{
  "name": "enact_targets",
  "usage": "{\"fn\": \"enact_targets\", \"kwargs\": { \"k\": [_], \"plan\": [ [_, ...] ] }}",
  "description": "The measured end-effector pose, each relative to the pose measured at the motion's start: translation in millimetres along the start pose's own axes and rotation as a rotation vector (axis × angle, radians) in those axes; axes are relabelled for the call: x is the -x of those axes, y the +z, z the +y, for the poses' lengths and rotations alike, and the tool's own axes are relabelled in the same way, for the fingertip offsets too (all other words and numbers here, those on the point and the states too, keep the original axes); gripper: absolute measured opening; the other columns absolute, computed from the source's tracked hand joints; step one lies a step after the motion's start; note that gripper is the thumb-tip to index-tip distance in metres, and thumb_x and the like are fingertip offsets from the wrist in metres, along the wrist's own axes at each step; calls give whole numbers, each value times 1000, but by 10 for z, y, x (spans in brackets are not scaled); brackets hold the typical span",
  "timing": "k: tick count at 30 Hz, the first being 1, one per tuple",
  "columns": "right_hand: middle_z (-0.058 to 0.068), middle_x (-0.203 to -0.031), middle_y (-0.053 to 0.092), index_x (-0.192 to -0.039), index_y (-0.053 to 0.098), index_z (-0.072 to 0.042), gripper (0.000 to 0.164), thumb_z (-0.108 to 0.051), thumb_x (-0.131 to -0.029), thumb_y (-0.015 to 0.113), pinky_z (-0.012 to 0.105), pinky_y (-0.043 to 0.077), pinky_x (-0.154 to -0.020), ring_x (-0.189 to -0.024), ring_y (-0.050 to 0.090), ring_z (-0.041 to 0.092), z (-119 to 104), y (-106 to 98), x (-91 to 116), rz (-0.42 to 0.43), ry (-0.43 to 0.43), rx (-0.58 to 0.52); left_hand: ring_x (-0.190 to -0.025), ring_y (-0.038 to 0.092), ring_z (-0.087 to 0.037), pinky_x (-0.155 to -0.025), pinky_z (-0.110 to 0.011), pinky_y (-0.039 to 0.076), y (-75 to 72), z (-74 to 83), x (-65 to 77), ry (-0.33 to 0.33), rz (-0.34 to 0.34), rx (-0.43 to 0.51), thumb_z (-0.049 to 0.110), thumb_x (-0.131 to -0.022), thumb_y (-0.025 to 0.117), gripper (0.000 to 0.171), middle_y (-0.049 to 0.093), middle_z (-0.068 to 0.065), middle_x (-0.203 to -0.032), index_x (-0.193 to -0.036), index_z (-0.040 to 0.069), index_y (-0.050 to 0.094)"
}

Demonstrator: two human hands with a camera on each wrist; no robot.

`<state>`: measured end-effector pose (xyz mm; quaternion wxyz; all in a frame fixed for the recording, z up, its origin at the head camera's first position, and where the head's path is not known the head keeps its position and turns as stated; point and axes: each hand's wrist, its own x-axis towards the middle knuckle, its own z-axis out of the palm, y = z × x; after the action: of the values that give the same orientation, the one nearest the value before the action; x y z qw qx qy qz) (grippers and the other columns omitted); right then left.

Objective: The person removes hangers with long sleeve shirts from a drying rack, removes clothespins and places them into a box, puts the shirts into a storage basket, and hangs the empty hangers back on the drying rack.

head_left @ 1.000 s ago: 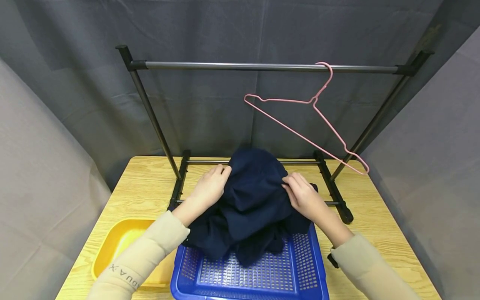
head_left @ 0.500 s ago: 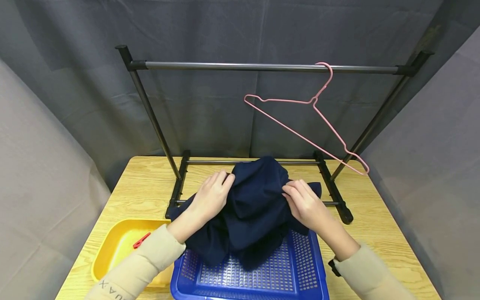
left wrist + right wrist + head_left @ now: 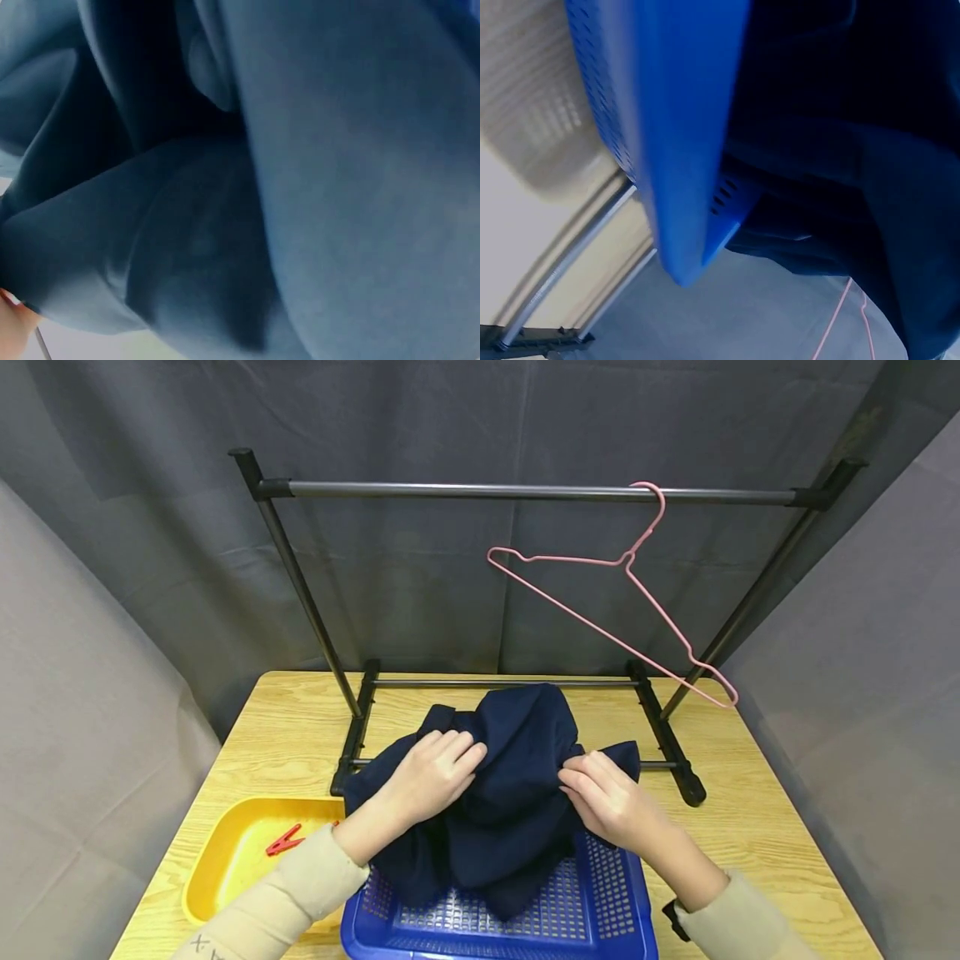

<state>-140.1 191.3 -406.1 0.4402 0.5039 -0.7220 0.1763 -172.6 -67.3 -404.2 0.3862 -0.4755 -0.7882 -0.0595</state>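
A dark navy cloth garment (image 3: 517, 777) is bunched over a blue plastic basket (image 3: 647, 906), its lower folds hanging inside. My left hand (image 3: 431, 777) grips its left side, fingertips partly tucked into the fabric. On the right, my right hand (image 3: 606, 795) pinches an edge of the cloth between thumb and fingers. Folds of the garment (image 3: 360, 180) fill the left wrist view, with a bit of the left hand (image 3: 13, 330) at the lower left corner. In the right wrist view the garment (image 3: 907, 172) hangs beside the basket's rim (image 3: 679, 135). What kind of garment it is cannot be told.
Behind the basket stands a black and grey metal rack (image 3: 450, 491) on a wooden table (image 3: 765, 827). One pink hanger (image 3: 628, 557) hangs from its bar, right of centre. A yellow tray (image 3: 217, 839) at the left holds a red clothespin (image 3: 285, 841), partly screened by the left sleeve.
Both hands have come down and nearer with the garment, and its top has sunk. The left hand has shifted rightward over the cloth. The red clothespin has come into sight behind the sleeve.
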Motion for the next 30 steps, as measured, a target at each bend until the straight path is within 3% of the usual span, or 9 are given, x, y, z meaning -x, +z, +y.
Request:
{"fn": "enact_targets", "kwargs": {
  "k": [7, 14, 20, 25, 30],
  "plan": [
    [8, -85, 56, -88, 58, 1, 21, -11, -96, 42, 26, 43, -67, -75, 51, 18, -77, 90, 123, -87, 16, -161, -68, 49, -17, -59, -27, 38, 39, 79, 55, 44, -129, 25, 16, -74, 68, 20, 50, -3, -79, -88, 9, 56],
    [4, -89, 55, -93, 58, -2, 19, -13, -96, 43, 24, 42, -68, -76, 50, 15, -130, 202, 258, -170, 65, -241, -72, 51, -16, -59, -28, 39, 157, 132, 165, 8, -302, -1, 24, -75, 71, 26, 51, -1, -84, -90, 12, 54],
    [0, -90, 54, -95, 59, -4, 21, -17, -97, 41, 23, 41, -68, -77, 49, 12, -141, 286, 406, -233, 125, -231, -82, 51, -17, -64, -30, 40, 231, 191, 256, -57, -478, -62, 28, -77, 68, 31, 52, -2, -97, -99, 14, 53],
    [-2, -93, 53, -100, 59, -10, 18, -22, -96, 47, 26, 41, -69, -78, 48, 11, -158, 330, 545, -374, 228, -167, -88, 50, -17, -67, -30, 40, 253, 221, 327, -109, -608, -94, 31, -76, 68, 36, 50, -2, -105, -103, 15, 51],
    [0, -100, 53, -110, 57, -14, 27, -24, -86, 62, 33, 44, -72, -86, 50, 13, -190, 367, 630, -521, 346, -103, -99, 48, -17, -76, -32, 42, 240, 250, 331, -146, -845, -86, 40, -80, 64, 44, 46, 1, -115, -116, 20, 48]
  ]
}}
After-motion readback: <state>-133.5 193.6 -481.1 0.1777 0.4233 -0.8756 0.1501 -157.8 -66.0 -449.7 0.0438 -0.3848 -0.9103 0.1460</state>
